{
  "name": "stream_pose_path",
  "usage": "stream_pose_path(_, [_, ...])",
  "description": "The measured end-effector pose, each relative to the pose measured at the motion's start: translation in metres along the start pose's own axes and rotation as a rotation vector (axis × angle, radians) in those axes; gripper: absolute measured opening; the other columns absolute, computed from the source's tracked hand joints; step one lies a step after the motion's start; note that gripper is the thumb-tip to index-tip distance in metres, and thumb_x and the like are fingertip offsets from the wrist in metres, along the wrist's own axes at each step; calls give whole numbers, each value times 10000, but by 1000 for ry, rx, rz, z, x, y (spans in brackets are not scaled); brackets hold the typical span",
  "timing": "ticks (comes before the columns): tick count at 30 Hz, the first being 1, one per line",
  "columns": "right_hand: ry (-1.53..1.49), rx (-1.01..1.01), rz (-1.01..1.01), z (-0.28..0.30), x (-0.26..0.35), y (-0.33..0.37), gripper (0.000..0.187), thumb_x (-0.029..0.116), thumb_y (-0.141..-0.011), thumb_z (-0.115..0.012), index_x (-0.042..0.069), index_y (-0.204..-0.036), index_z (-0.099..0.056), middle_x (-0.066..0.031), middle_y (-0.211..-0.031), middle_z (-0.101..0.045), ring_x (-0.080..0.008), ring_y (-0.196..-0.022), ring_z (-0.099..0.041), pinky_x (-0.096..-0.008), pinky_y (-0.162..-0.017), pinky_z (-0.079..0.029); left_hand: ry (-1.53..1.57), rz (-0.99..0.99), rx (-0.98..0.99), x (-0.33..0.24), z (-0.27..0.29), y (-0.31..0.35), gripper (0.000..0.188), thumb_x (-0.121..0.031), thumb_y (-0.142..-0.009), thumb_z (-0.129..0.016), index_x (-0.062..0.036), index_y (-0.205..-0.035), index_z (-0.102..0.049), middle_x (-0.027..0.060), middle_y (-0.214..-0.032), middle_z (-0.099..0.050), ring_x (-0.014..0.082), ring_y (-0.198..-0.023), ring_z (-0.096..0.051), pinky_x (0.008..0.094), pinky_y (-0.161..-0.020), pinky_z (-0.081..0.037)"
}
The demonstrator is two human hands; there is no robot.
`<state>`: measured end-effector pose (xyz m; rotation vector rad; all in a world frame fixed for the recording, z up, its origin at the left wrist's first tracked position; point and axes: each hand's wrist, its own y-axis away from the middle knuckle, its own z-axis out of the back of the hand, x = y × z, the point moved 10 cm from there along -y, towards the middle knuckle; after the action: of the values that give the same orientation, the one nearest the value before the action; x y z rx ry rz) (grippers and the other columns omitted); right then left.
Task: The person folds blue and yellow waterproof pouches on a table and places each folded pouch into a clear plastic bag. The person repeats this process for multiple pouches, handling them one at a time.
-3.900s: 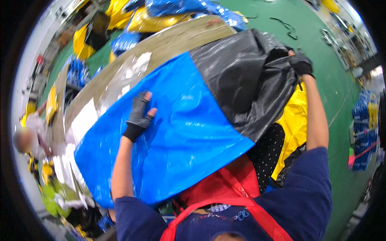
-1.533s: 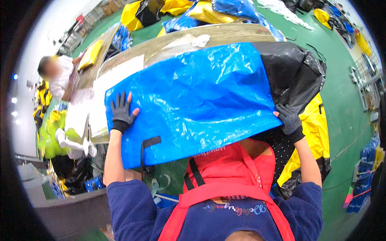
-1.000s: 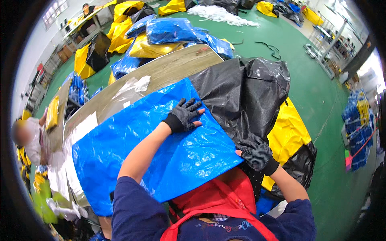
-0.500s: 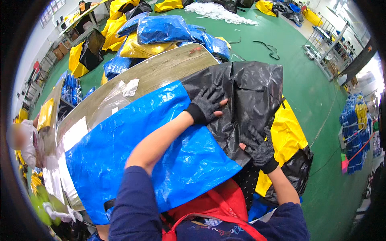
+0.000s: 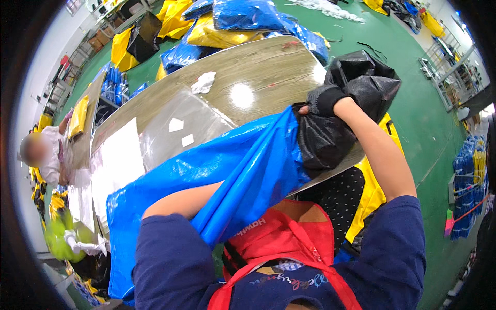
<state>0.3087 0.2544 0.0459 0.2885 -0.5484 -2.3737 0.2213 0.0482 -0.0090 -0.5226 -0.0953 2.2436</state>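
Observation:
A large blue-and-black plastic sheet bag [image 5: 170, 178] lies across the table in front of me. My right hand [image 5: 325, 101], in a dark knit glove with bare fingertips, is closed on the black section [image 5: 326, 140] near where it meets the blue. The black end is bunched up and bulges off to the right. My left forearm [image 5: 183, 200] passes beneath the blue section, which is pulled into long folds over it. The left hand itself is hidden by the material.
The wood-grain table [image 5: 258, 62] holds clear plastic film [image 5: 178, 121] and a crumpled white scrap [image 5: 203, 82]. Packed blue bags [image 5: 245, 14] are piled beyond it. Another person [image 5: 49, 155] stands at the left. Yellow material [image 5: 368, 194] hangs at my right.
The bag lay flat with both hands spread on its black part. Now the right hand grips and bunches it, while the left arm has gone under the blue part. My view has shifted too.

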Motion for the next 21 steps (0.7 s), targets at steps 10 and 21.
stream_pose_path(10, [-197,-80,-27,-60,-35,-19,579,568,-788,-590,8,-901,-679,-218,-898,-658,-354,-844,-640,-381,-771,-483,264,742,306,-30,179,420,419,-175,-872,-515,-109,-1285,-492,197,-1365,-421,362,-1281,-373,482,-1083,-252])
stream_pose_path(21, [-308,-492,-112,-22,-52,31,369,366,-882,-538,25,-945,-663,-223,-847,-635,-368,-801,-627,-392,-711,-475,558,1238,-1589,-11,137,679,497,-282,-922,-556,25,-1301,-456,128,-1314,-481,247,-1130,-503,410,-975,-416])
